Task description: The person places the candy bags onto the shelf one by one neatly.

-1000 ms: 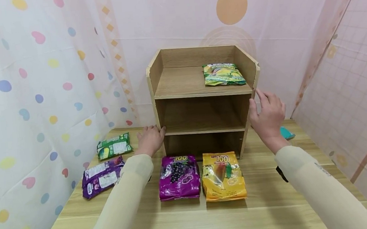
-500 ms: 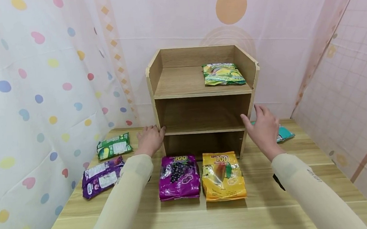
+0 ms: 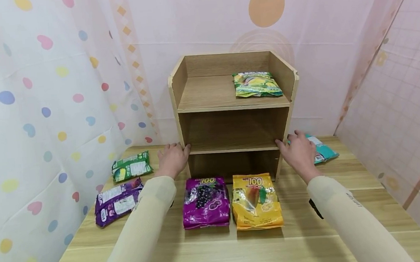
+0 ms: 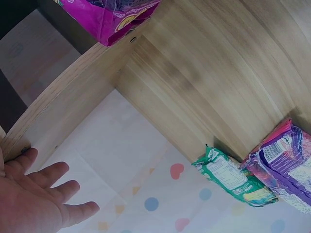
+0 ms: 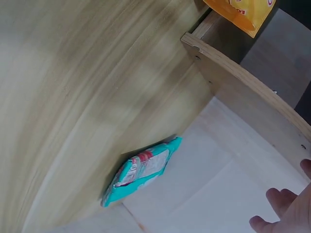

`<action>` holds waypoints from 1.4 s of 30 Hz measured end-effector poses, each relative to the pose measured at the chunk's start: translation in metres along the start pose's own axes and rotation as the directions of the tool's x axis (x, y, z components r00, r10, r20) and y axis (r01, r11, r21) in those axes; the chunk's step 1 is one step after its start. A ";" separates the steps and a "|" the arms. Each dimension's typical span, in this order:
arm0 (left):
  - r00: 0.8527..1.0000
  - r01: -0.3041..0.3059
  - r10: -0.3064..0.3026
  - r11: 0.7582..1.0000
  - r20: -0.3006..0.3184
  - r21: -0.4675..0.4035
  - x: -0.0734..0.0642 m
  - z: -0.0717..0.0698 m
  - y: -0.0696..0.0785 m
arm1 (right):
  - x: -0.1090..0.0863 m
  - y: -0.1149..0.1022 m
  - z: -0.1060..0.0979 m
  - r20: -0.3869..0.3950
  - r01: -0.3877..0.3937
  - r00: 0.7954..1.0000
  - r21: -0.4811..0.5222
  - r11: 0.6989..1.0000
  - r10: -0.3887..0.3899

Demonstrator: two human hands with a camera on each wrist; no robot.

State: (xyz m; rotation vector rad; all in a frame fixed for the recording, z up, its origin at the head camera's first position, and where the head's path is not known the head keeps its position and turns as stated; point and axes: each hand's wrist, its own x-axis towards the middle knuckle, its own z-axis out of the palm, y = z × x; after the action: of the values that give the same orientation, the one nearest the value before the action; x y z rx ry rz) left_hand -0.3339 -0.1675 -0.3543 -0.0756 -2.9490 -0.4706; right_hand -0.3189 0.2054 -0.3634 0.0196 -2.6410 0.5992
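Patterned curtains [image 3: 200,23] hang around a wooden tabletop [image 3: 206,256], where a small wooden shelf [image 3: 202,91] stands upright. The left hand [image 3: 173,160] is at the shelf's left side, thumb by the front edge; its grip is loose, fingers spread apart. The right hand [image 3: 298,152] is at the opposite side, thumb at the front edge, its grip likewise loose with fingers apart. A green-and-yellow bag [image 3: 257,85] lies at the right of the top level. A purple bag [image 3: 206,205] and a yellow bag [image 3: 257,204] sit side by side before the bottom compartment. Left of the shelf lie a green packet [image 3: 132,167] and a violet packet [image 3: 116,202]; a teal packet [image 3: 323,151] lies to its right.
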 end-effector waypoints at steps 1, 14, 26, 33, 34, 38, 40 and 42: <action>1.000 -0.001 0.001 1.000 -0.001 0.003 0.000 0.000 0.000 | 0.000 0.000 0.000 0.010 0.001 1.000 -0.007 1.000 -0.001; 1.000 -0.004 0.003 0.999 -0.027 -0.037 0.003 0.003 0.000 | 0.004 -0.003 -0.001 0.101 -0.038 0.994 -0.015 0.999 0.039; 0.994 -0.097 0.093 0.993 -0.059 -0.067 0.004 0.018 -0.018 | 0.005 -0.006 -0.003 0.164 -0.107 0.981 0.037 0.994 0.100; 0.989 -0.138 0.135 0.989 -0.061 -0.045 -0.001 0.022 -0.038 | 0.007 -0.008 -0.001 0.168 -0.127 0.979 0.061 0.990 0.115; 0.989 -0.139 0.138 0.990 -0.057 -0.030 -0.001 0.022 -0.041 | 0.008 -0.008 -0.001 0.167 -0.129 0.979 0.065 0.989 0.117; 0.991 -0.134 0.135 0.991 -0.022 0.027 -0.006 0.023 -0.054 | 0.009 -0.010 -0.001 0.167 -0.139 0.978 0.071 0.988 0.126; 0.992 -0.124 0.125 0.991 -0.005 0.053 -0.008 0.025 -0.061 | 0.009 -0.010 -0.001 0.170 -0.142 0.977 0.071 0.987 0.129; 0.994 -0.110 0.110 0.992 0.004 0.069 -0.010 0.027 -0.069 | 0.009 -0.010 0.000 0.174 -0.146 0.976 0.072 0.987 0.132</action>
State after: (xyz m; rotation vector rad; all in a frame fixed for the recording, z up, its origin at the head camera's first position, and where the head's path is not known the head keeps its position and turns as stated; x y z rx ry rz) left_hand -0.3329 -0.2254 -0.4022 -0.2283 -2.9391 -0.3535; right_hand -0.3258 0.1970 -0.3552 -0.0941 -2.7951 0.7880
